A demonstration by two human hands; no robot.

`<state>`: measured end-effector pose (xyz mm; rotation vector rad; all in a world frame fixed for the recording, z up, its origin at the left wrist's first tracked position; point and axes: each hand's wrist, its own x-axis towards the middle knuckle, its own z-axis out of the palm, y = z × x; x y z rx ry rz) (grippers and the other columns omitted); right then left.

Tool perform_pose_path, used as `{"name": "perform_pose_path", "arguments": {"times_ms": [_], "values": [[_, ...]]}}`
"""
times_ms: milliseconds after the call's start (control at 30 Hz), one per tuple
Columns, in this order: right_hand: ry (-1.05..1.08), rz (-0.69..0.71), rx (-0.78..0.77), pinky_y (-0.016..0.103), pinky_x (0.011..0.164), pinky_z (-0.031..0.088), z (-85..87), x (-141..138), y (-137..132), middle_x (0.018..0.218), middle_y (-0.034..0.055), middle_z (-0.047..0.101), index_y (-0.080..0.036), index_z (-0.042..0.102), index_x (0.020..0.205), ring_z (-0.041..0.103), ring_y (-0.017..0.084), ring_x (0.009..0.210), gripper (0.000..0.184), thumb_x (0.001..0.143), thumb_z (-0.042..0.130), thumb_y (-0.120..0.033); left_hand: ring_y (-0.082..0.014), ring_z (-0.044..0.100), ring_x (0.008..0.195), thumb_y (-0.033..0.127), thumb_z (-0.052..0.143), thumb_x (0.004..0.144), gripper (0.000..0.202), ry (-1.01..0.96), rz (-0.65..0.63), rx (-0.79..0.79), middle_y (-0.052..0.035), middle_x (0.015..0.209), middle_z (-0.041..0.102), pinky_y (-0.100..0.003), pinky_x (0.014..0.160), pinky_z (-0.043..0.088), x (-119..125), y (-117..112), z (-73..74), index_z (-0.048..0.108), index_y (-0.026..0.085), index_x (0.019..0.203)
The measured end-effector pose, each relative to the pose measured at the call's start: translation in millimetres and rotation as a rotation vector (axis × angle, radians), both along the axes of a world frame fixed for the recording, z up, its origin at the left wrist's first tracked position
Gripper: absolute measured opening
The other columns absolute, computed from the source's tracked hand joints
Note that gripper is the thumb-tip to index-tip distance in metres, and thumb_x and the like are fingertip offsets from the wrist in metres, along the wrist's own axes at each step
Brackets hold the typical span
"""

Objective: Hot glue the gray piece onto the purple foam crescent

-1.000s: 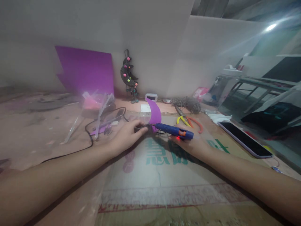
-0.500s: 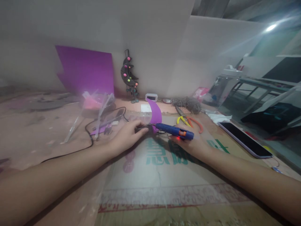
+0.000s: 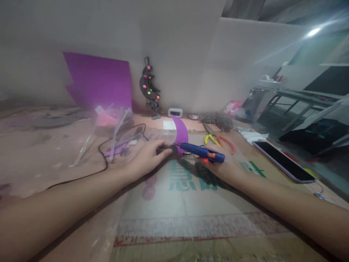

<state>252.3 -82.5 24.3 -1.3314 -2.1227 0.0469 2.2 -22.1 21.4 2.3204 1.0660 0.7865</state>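
Glue gun (image 3: 203, 151): held in the right hand (image 3: 220, 169) over the surface (image 3: 68, 156), nozzle directed toward the left hand (image 3: 147, 157), small red light showing below its body. Right fingers are wrapped around the handle; left thumb and fingers pinch a thin dark piece (image 3: 165, 147) close to the nozzle. Purple strip (image 3: 181, 133) stands curved just beyond the tip. In my judgement, sound practice here means a firm left pinch, light and even trigger pressure, and skin kept clear of the nozzle (presumably hot). Not verifiable: nozzle contact with strip or dark piece, trigger position, any glue present. Strip's lower end is partly hidden behind the gun.
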Motion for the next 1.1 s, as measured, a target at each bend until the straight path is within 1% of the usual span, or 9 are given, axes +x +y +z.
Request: {"name": "perform_pose_path", "arguments": {"times_ms": [233, 433, 567, 733, 900, 1000, 1100], "values": [[0.006, 0.01, -0.007, 0.028, 0.055, 0.036, -3.1, 2.3, 1.4, 0.065, 0.0, 0.053, -0.022, 0.051, 0.071, 0.049, 0.017, 0.06, 0.026, 0.083, 0.06, -0.043, -0.0199, 0.059, 0.08, 0.041, 0.048, 0.089, 0.027, 0.009, -0.008, 0.012, -0.0033, 0.088, 0.067, -0.031, 0.073, 0.042, -0.2, 0.6, -3.3, 0.061, 0.018, 0.088], [0.057, 0.004, -0.014, 0.027, 0.054, 0.037, 2.2, -2.0, -2.2, 0.063, -0.0013, 0.051, -0.022, 0.049, 0.07, 0.048, 0.015, 0.058, 0.023, 0.084, 0.058, -0.038, -0.0194, 0.059, 0.08, 0.039, 0.048, 0.089, 0.025, 0.008, -0.007, 0.012, -0.0035, 0.089, 0.067, -0.031, 0.074, 0.042, -0.2, 2.8, -4.8, 0.061, 0.018, 0.089], [0.061, 0.015, -0.011, 0.027, 0.054, 0.037, 5.1, -3.9, -3.2, 0.063, -0.0014, 0.052, -0.021, 0.049, 0.07, 0.049, 0.015, 0.057, 0.022, 0.083, 0.059, -0.036, -0.0183, 0.058, 0.077, 0.038, 0.047, 0.09, 0.025, -0.007, -0.014, 0.009, -0.0024, 0.086, 0.067, -0.03, 0.073, 0.042, 0.3, 2.6, -3.2, 0.061, 0.018, 0.088], [0.069, 0.022, -0.012, 0.027, 0.055, 0.039, 4.1, -2.8, -2.8, 0.064, -0.0009, 0.054, -0.022, 0.05, 0.07, 0.051, 0.016, 0.059, 0.022, 0.084, 0.058, -0.037, -0.0175, 0.057, 0.073, 0.038, 0.049, 0.089, 0.024, -0.014, -0.005, 0.007, -0.0014, 0.082, 0.066, -0.029, 0.071, 0.042, 0.8, 0.4, -0.2, 0.062, 0.018, 0.088], [0.124, 0.066, -0.022, 0.029, 0.06, 0.044, 2.5, -1.0, -3.3, 0.073, 0.0005, 0.062, -0.021, 0.059, 0.082, 0.056, 0.017, 0.065, 0.015, 0.083, 0.061, -0.036, -0.0171, 0.057, 0.073, 0.038, 0.048, 0.09, 0.025, -0.02, -0.013, 0.005, -0.001, 0.084, 0.066, -0.029, 0.072, 0.042, 0.1, 0.3, -1.1, 0.062, 0.018, 0.089], [0.141, 0.094, -0.005, 0.031, 0.065, 0.046, 2.7, -0.8, -4.4, 0.079, 0.0024, 0.065, -0.022, 0.061, 0.088, 0.059, 0.018, 0.071, 0.016, 0.082, 0.063, -0.036, -0.0173, 0.058, 0.074, 0.039, 0.048, 0.09, 0.025, -0.018, -0.008, 0.001, -0.001, 0.085, 0.067, -0.03, 0.073, 0.042, 0.3, 1.1, -2.4, 0.063, 0.018, 0.091], [0.141, 0.089, -0.03, 0.033, 0.068, 0.047, 2.4, -1.1, -4.8, 0.083, 0.0032, 0.066, -0.023, 0.061, 0.09, 0.06, 0.019, 0.075, 0.013, 0.082, 0.063, -0.034, -0.0183, 0.058, 0.076, 0.039, 0.048, 0.089, 0.025, -0.001, 0.009, -0.001, -0.0018, 0.087, 0.067, -0.031, 0.074, 0.042, 0.8, 1.4, -2.7, 0.063, 0.018, 0.091]]}}
